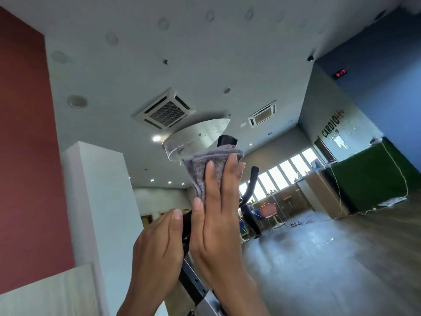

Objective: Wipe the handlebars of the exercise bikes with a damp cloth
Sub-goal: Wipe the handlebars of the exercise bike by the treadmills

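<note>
Grey cloth (205,169) is folded over the upper end of the black bar (226,140). Right hand (218,224) lies flat on it, fingers straight, pressing, not curled round. Bar tip shows just above the cloth. Left hand (157,247) sits lower against the same bar; cannot tell whether it wraps round. Second horn (251,181) stands bare to the right, apart from both hands.

Judgement: flat pressure cleans one face only. Better to close the fingers round cloth and bar and twist while sliding from the tip down toward the left hand, which steadies the stem (193,283). Cap the tip too. Refold to a fresh face before the second horn.
</note>
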Available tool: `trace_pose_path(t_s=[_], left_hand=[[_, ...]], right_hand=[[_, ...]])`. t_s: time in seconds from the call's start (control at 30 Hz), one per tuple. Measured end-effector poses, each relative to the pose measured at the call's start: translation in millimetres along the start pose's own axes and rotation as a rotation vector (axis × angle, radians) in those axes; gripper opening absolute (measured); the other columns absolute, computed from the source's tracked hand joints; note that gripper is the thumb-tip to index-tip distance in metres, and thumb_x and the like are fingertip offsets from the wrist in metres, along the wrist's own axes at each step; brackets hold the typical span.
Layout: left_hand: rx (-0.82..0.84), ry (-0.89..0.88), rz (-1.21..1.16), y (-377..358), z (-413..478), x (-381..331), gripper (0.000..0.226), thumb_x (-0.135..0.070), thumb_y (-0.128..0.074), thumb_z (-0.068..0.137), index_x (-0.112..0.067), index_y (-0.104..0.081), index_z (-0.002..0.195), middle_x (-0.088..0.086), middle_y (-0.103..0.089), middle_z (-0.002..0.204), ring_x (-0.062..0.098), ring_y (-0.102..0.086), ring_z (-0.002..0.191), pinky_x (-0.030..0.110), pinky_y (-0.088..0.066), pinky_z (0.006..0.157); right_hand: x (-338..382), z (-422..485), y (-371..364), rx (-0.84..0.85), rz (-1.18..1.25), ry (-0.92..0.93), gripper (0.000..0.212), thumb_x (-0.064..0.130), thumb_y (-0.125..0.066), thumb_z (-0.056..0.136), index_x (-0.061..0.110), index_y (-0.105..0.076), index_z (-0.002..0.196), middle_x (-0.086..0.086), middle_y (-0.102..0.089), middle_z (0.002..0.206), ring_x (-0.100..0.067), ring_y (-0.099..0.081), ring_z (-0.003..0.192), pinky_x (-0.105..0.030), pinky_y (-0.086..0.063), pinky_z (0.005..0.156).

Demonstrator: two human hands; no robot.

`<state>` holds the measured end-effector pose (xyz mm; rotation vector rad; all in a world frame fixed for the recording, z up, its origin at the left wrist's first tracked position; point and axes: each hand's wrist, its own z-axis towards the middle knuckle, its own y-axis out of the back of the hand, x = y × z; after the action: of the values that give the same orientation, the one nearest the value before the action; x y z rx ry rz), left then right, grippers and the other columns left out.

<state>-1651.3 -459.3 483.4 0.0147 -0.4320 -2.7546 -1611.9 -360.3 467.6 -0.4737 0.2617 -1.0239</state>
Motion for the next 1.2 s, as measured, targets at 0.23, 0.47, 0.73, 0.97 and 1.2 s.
trace_pose_path(t_s=[0.23,0.47,0.73,0.97,1.2], left_hand=[[0.001,-0.046,0.055,3,-1,-1,0.053,-0.059,-0.008,0.089,-0.027,-0.048,0.073,-0.009,-0.051,0.064,0.008,-0.05,0.074,0.025,-0.036,0.06],[-0.063,-0.106,0.097,1,-3,0,0.035,-0.041,-0.019,0.1,-0.035,-0.029,0.066,-0.014,-0.04,0.057,-0.002,-0.041,0.055,0.014,-0.023,0.057],[-0.158,-0.087,-0.015,-7,-1,7,0.042,-0.031,-0.021,0.1,-0.022,-0.053,0.073,-0.01,-0.046,0.064,0.012,-0.04,0.059,0.034,-0.033,0.068],[-0.212,0.018,-0.251,-10,-19,35,0.043,-0.03,-0.024,0.102,-0.016,-0.062,0.09,-0.003,-0.058,0.079,0.015,-0.052,0.077,0.033,-0.036,0.08],[-0.28,0.029,-0.463,-7,-21,18,0.038,-0.05,-0.042,0.096,-0.025,-0.064,0.116,-0.019,-0.063,0.094,0.014,-0.061,0.094,0.051,-0.046,0.087]], right_hand=[[-15,39,19,0.045,-0.179,0.073,0.052,0.024,-0.03,0.101,0.01,-0.026,0.151,-0.007,-0.003,0.162,-0.028,0.006,0.15,-0.025,-0.001,0.121],[-42,51,58,0.345,-0.551,0.555,0.045,0.029,-0.025,0.103,0.009,-0.037,0.141,-0.016,-0.027,0.154,-0.039,-0.007,0.147,-0.053,-0.019,0.119],[-16,50,60,0.525,-0.726,0.694,0.037,0.023,-0.032,0.1,0.005,-0.056,0.123,-0.016,-0.057,0.132,-0.043,-0.026,0.141,-0.059,-0.024,0.115],[-6,32,47,0.383,-0.711,0.438,0.045,0.025,-0.03,0.1,0.002,-0.049,0.134,-0.017,-0.04,0.148,-0.04,-0.012,0.146,-0.057,-0.019,0.118],[18,-8,48,0.656,-0.632,0.442,0.053,0.025,-0.023,0.1,0.003,-0.029,0.148,-0.015,-0.022,0.158,-0.031,-0.008,0.149,-0.046,-0.008,0.122]])
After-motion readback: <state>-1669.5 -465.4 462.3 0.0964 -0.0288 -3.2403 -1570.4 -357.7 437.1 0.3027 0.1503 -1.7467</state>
